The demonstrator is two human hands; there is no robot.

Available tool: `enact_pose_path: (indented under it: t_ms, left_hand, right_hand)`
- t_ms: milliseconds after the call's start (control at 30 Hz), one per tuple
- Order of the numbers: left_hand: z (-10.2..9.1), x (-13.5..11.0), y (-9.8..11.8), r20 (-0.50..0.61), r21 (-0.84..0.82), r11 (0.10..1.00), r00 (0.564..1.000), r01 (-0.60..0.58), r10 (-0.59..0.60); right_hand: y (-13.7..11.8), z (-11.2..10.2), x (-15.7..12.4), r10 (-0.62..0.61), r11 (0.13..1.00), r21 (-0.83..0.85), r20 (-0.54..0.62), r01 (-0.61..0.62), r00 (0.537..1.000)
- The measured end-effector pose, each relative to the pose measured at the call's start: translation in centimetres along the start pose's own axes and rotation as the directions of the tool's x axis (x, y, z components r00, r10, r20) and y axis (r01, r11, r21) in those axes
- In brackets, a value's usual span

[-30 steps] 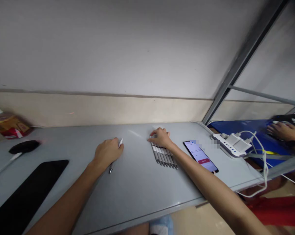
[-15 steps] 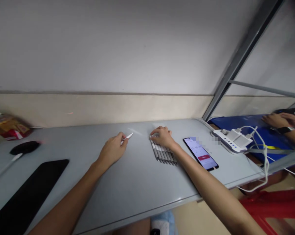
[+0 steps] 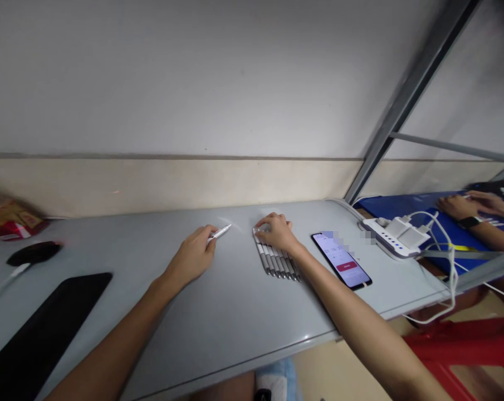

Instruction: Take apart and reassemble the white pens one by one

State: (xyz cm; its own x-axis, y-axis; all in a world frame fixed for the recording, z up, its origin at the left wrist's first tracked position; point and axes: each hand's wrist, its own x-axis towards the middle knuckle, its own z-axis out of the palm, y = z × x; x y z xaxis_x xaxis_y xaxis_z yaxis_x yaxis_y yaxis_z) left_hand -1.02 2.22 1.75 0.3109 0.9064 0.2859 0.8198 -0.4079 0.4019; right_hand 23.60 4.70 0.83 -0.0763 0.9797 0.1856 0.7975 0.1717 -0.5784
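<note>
My left hand [image 3: 195, 248] is closed round a white pen [image 3: 222, 230] with its thumb and fingers, holding it above the grey desk with one end pointing right and away from me. To the right, several white-and-grey pens [image 3: 274, 262] lie side by side in a tight row, their silver ends toward me. My right hand [image 3: 277, 231] is curled over the far ends of this row, thumb and forefinger at its far left corner. The palm hides part of the pens, so the grip of the other fingers is partly out of sight.
Right of the row lies a phone [image 3: 341, 260] with its screen lit. Beyond it are a white power strip [image 3: 389, 239] with cables and a metal post [image 3: 375, 147]. On the left are a black mat [image 3: 51, 328], a dark oval object [image 3: 34, 253] and a jar [image 3: 11, 218]. Another person's hands [image 3: 458, 207] rest at a blue surface.
The pen in my left hand shows more of its length and reaches slightly farther right. My right hand stays at the row's far ends. The whole view has shifted a little.
</note>
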Motion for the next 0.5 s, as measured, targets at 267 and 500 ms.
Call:
enact_pose_path:
  t_ms: [267, 500]
  left_hand:
    - [0.4, -0.4, 2.2, -0.003, -0.151, 0.949, 0.960, -0.276, 0.279]
    - [1.0, -0.4, 2.3, -0.002, -0.133, 0.934, 0.942, -0.331, 0.334]
  right_hand:
    - [-2.0, -0.9, -1.7, -0.366, 0.863, 0.396, 0.060, 0.315, 0.928]
    - [-2.7, -1.1, -2.5, -0.366, 0.790, 0.574, 0.163, 0.213, 0.916]
